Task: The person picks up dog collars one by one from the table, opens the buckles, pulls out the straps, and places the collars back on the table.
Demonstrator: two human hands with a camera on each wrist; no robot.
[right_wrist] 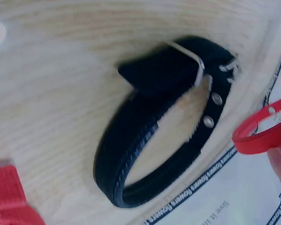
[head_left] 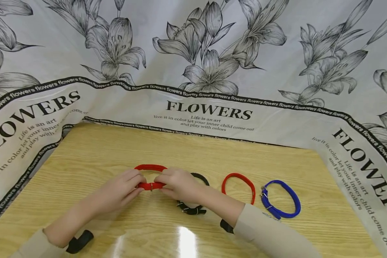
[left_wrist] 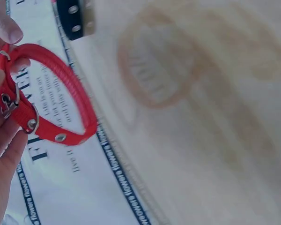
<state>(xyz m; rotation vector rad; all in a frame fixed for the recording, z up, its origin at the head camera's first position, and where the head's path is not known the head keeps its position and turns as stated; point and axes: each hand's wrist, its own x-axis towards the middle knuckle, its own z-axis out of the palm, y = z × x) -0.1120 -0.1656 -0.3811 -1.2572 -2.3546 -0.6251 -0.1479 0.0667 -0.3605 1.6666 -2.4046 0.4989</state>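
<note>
A buckled red collar (head_left: 151, 167) with metal eyelets forms a loop between both hands above the table. My left hand (head_left: 127, 186) pinches its near side from the left, and my right hand (head_left: 181, 185) pinches it from the right. A metal ring shows between the fingers. In the left wrist view, the buckle and eyelets of the red collar (left_wrist: 77, 89) lie beside the left fingers. Below the right hand a black collar (right_wrist: 110, 159) rests on the table, buckled into a loop. In the head view the right hand partly covers this black collar (head_left: 193, 210).
Right of the hands, a second red collar (head_left: 240, 175) and a blue collar (head_left: 295, 200) lie looped on the wooden table (head_left: 100, 150). The right forearm overlaps the second red one. A white cloth (head_left: 132, 104) with printed flowers and lettering borders the table's back and sides.
</note>
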